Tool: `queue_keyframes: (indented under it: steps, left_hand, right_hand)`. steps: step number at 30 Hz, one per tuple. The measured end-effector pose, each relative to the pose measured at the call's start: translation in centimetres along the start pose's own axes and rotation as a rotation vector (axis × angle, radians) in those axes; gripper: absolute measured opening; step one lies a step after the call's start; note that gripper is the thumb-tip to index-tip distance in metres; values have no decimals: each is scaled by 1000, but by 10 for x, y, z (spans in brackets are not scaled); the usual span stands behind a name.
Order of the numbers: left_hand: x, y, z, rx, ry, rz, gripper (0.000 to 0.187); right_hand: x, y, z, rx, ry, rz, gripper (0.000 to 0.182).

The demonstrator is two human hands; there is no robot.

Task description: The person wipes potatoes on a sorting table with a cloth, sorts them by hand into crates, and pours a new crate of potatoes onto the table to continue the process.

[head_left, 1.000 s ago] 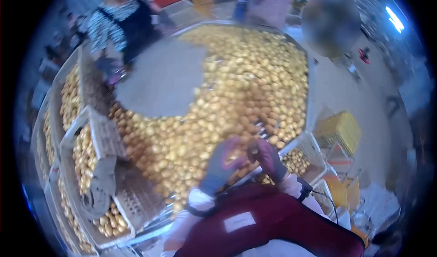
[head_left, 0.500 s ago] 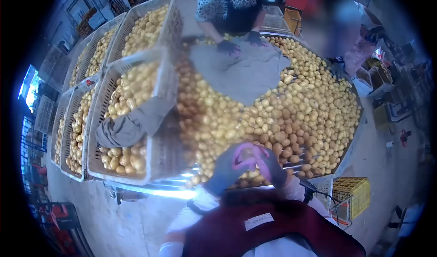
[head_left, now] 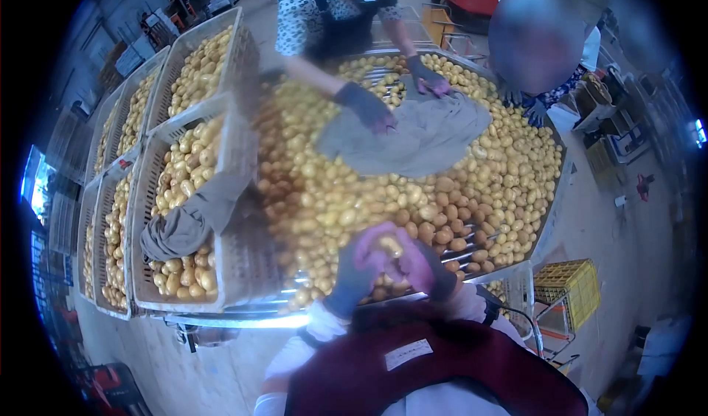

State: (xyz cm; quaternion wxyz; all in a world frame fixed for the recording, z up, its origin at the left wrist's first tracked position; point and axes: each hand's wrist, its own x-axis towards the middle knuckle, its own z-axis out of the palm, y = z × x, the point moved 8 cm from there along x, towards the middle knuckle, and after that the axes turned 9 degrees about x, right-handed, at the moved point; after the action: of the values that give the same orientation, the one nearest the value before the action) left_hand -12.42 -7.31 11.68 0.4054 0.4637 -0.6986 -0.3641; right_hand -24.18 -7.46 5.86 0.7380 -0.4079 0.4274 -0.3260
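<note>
My left hand [head_left: 352, 268] and my right hand [head_left: 430, 267] meet at the near side of the sorting table. Both wear grey gloves with pink palms. Between them they grip a yellowish potato [head_left: 389, 245], fingers curled around its sides. Under and beyond my hands lies a broad layer of potatoes [head_left: 413, 195], browner ones just ahead and to the right. Further back a grey cloth [head_left: 405, 139] covers part of the layer, and a co-worker's gloved hands [head_left: 366, 108] rest on it.
At left stand white plastic crates [head_left: 140, 231] full of potatoes, a grey cloth [head_left: 181, 228] draped over the nearest. A second co-worker's gloved hand [head_left: 535, 112] is at the right far edge. A yellow crate [head_left: 566, 290] stands beyond the table's near right corner.
My hands have parted slightly, so the potato between them now shows. Across the table, the co-worker has gathered the cloth's far edge toward me, uncovering potatoes and rollers. The camera view has shifted.
</note>
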Motion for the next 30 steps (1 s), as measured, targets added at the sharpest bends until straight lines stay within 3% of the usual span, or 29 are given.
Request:
queue_keyframes:
  steps: [1,2,3,5,7,9,13,18,20,24,27,29,30]
  left_hand:
    - [1,-2,4,155,22,121,41]
    - [1,-8,6,123,-5,80,43]
    - [3,-11,8,93,-31,39,45]
    - [-4,-32,18,-343,-186,-365,49]
    - [1,-27,9,114,-124,-30,47]
    - [0,-24,8,367,-83,180,46]
    - [0,-35,11,377,-98,332,42]
    - [-4,-35,11,-187,-253,-108,42]
    - [-3,-36,7,-253,-211,-123,43]
    - [-4,-43,12,60,-94,-10,42]
    - [4,-24,-1,216,-12,53,37]
    - [2,-47,3,18,-5,-56,33]
    - [1,-62,5,-75,14,-121,31]
  right_hand:
    - [1,6,0,162,-17,20,32]
    - [2,9,0,322,-35,41,32]
    - [1,7,0,233,-27,2,35]
    - [-1,4,0,99,-31,-61,41]
    - [1,7,-2,49,-74,-102,47]
    - [0,7,-1,68,-110,-117,52]
    - [-11,-6,11,127,-125,-65,59]
    - [3,14,12,456,-290,-34,62]
    - [5,32,11,633,-395,79,61]
    - [0,19,2,315,82,16,59]
    - [-4,3,6,249,139,129,57]
    - [-7,-3,3,244,102,104,51]
    - [-10,-9,-4,147,90,-4,48]
